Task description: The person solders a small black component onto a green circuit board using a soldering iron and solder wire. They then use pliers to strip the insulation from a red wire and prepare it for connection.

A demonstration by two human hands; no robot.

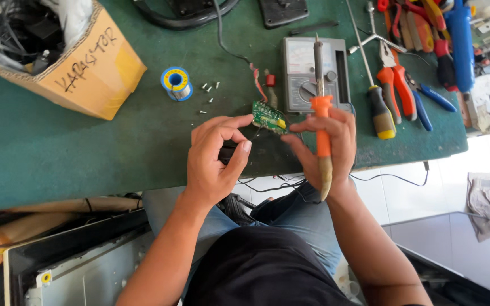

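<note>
Holding the small green circuit board (269, 117) above the desk (86, 147) edge, we pinched it with our left hand (215, 161), fingers curled round a dark part too. Our right hand (325, 148) gripped the orange soldering iron (321, 113), tip up. Soldering seemed underway; next, we judged, the tip had to swing down onto a joint.

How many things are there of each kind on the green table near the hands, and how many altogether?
Small green circuit board, pinched between left hand and right hand: 1
Orange-handled soldering iron, in the right hand: 1
Grey meter: 1
Solder spool: 1
Cardboard box: 1
Yellow-tipped screwdriver: 1
Orange-handled pliers: 1
Total: 7
</note>
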